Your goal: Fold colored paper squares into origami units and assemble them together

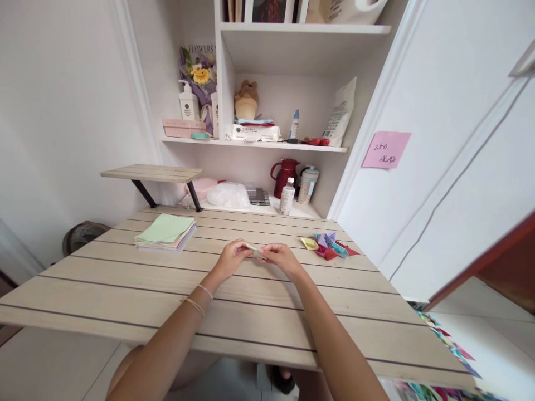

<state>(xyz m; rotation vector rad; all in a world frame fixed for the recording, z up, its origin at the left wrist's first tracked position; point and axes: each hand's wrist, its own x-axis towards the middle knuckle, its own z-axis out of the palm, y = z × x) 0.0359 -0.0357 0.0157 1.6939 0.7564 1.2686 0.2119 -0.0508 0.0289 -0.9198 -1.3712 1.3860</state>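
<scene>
Between both hands, above the middle of the wooden table [167, 278], is a small folded piece of pale green paper [254, 250]. My left hand [232, 258] pinches its left end between thumb and fingers. The right end is pinched by my right hand [278, 257]. Much of the paper is hidden by the fingertips, so its exact shape is hard to make out. To the left lies a stack of coloured paper sheets [167, 229] with pale green on top. Off to the right sits a small pile of folded paper pieces [328, 245] in several colours.
A raised wooden shelf [152, 173] on black legs stands at the table's back left. Behind the table, a plastic bottle [287, 196], a dark red jug [286, 177] and a tumbler [308, 185] stand in the cabinet. A pink note [386, 149] is on the right wall.
</scene>
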